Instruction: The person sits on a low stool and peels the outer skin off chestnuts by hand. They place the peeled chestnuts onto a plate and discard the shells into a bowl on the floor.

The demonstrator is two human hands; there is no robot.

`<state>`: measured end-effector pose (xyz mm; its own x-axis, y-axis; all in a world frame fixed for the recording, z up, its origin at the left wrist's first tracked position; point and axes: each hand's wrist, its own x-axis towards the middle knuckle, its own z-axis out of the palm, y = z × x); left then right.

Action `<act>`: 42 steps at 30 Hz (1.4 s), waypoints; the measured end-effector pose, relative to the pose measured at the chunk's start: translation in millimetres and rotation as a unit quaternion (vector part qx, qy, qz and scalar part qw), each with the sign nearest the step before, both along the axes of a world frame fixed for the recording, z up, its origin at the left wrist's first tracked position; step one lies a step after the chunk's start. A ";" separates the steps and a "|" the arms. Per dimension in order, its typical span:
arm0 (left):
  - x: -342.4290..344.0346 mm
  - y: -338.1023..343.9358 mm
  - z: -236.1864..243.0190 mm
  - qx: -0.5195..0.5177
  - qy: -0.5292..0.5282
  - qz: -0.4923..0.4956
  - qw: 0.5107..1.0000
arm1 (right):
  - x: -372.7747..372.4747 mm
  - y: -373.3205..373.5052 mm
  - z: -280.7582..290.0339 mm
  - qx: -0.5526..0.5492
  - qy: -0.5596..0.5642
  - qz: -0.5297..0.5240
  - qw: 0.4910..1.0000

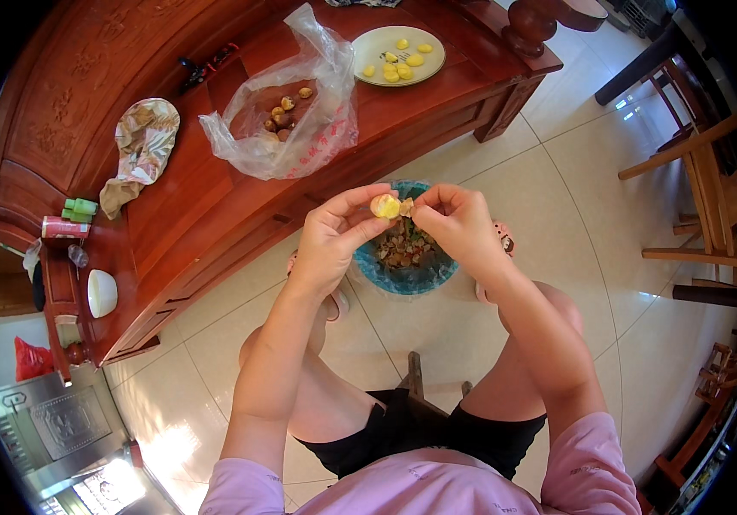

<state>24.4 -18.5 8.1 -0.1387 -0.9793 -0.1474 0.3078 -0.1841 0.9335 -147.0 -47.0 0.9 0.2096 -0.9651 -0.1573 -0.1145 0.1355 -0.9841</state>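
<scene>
Between its thumb and fingertips, my left hand [334,232] pinches a partly peeled chestnut [385,206], with yellow flesh showing beside some pale brown skin. My right hand [461,225] pinches a small bit of brown peel [407,207] right against the chestnut. Both hands are above a blue-green waste bin [442,280] with a clear liner, which has brown shell scraps [401,249] in it. On the wooden bench, several brown chestnuts [281,122] lie in a clear plastic bag [330,124]. Several peeled yellow chestnuts [398,70] sit on a white oval plate [377,45].
The reddish-brown carved bench [188,219] curves along the left and far side. On it are a crumpled patterned cloth or paper [149,142], a white bowl [102,293] and a red can [65,227]. Wooden chairs [712,193] stand right on the tiled floor [548,249].
</scene>
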 end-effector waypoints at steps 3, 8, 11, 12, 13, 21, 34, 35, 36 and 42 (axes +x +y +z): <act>1.9 -1.2 -1.2 0.004 0.040 0.013 0.999 | -1.4 -1.7 1.1 0.033 0.009 0.004 0.999; 3.0 -2.7 6.1 0.028 0.110 0.017 0.993 | -4.9 -1.3 -5.4 0.015 0.067 0.050 0.996; 2.2 -2.2 3.6 0.032 0.109 0.005 0.993 | -4.3 -1.0 -3.2 0.020 0.066 0.066 0.995; 3.2 -1.9 3.3 0.037 0.102 -0.002 0.994 | -3.2 -1.1 -3.9 0.002 0.053 0.054 0.997; 4.7 -1.7 2.9 0.041 0.095 -0.010 0.995 | -1.3 -1.1 -4.9 -0.016 0.041 0.041 0.998; 3.6 0.1 4.2 0.064 0.076 -0.018 0.995 | 5.5 0.9 1.9 -0.420 0.131 -0.001 0.898; -6.5 4.7 -2.8 0.050 0.038 0.005 0.998 | 10.9 1.8 -4.0 -0.502 0.195 -0.061 0.840; -6.1 4.9 -2.7 0.048 0.040 0.004 0.998 | 11.3 1.7 -3.7 -0.496 0.189 -0.065 0.845; -5.7 4.9 -2.3 0.048 0.042 -0.007 0.998 | 10.7 1.6 -2.6 -0.487 0.192 -0.068 0.849; -5.1 2.5 3.9 0.068 0.086 -0.005 0.994 | 8.6 1.8 0.6 -0.407 0.137 -0.053 0.902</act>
<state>19.3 -16.0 12.0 -0.1832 -0.9505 -0.2510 0.4585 -0.3085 0.8334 -138.4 -45.3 1.5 0.1702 -0.7963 0.5804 -0.3969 -0.5945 -0.6993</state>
